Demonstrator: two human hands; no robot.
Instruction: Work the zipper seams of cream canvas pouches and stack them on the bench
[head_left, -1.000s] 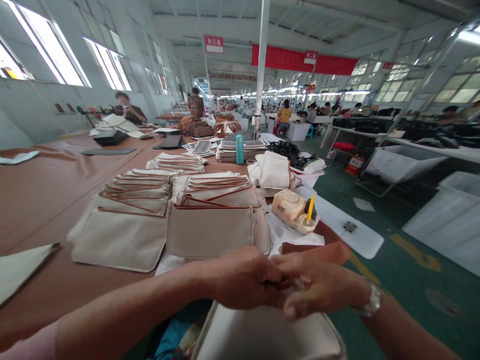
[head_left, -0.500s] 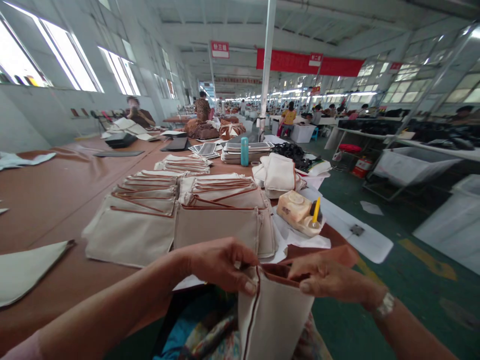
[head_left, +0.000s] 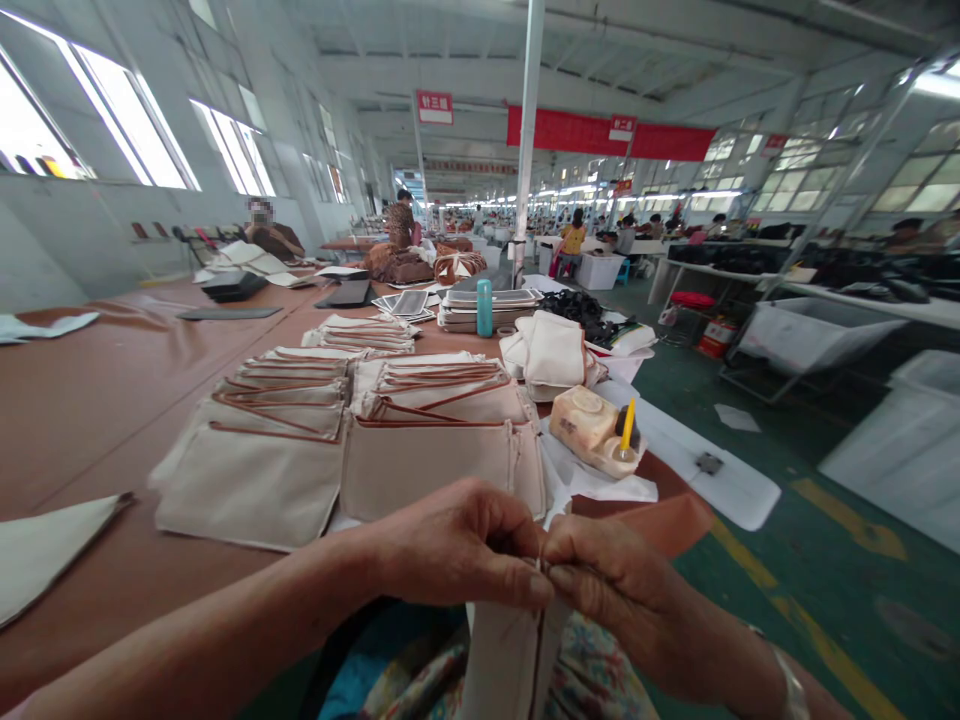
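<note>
A cream bag piece with a dark brown seam [head_left: 501, 650] hangs down in front of my lap, its top edge pinched from both sides. My left hand [head_left: 461, 545] closes thumb and fingers on that edge at the seam. Right beside it, my right hand [head_left: 626, 575] grips the same edge, the fingertips of both hands almost touching. The hands hide the top of the piece and its opening. Beyond them lie stacked cream bag pieces with brown trim [head_left: 431, 460], and another stack [head_left: 251, 485] to their left.
A cut-open plastic jug [head_left: 585, 425] holding a yellow-handled tool stands at the table's right edge. Behind it are folded cream pieces [head_left: 555, 350] and a teal bottle [head_left: 484, 308]. A cream panel [head_left: 52, 550] lies on the brown table [head_left: 180, 400]. A person [head_left: 274, 238] sits at far left.
My right hand has moved left and now meets my left hand at the seam. The bag piece has turned and narrowed in view; its brown-lined opening no longer shows.
</note>
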